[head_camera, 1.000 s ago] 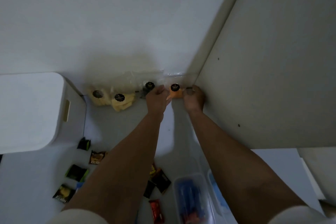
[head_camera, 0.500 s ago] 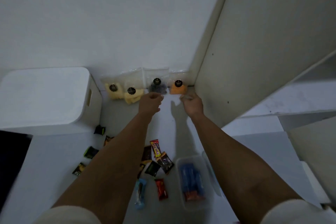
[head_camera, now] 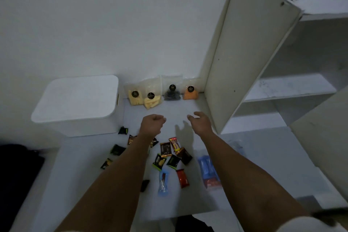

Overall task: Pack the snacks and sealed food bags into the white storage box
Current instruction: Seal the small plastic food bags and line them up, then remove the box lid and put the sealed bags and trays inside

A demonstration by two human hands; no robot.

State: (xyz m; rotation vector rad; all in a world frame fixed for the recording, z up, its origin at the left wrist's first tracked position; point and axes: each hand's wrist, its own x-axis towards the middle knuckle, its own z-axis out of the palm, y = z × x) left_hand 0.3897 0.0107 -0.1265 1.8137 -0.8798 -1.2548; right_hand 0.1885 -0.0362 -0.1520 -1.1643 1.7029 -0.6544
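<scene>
A white storage box (head_camera: 77,100) with its lid on stands at the back left of the white table. Several sealed clear food bags lean against the wall: two with yellow pieces (head_camera: 134,97) (head_camera: 152,100), one with dark contents (head_camera: 171,94), one orange (head_camera: 190,94). Small wrapped snacks (head_camera: 165,149) lie scattered near the middle. My left hand (head_camera: 152,124) hovers empty with fingers loosely curled. My right hand (head_camera: 200,121) hovers empty with fingers relaxed, in front of the bags.
A clear bag of blue and red packs (head_camera: 209,172) lies right of the snacks. An open white cabinet door (head_camera: 244,58) stands upright at the right, with shelves (head_camera: 290,88) behind it. A dark object (head_camera: 17,167) sits at the left edge.
Both hands let go of the orange bag at the wall and drew back toward me, empty. The view pulled back, showing the box, snacks and shelves.
</scene>
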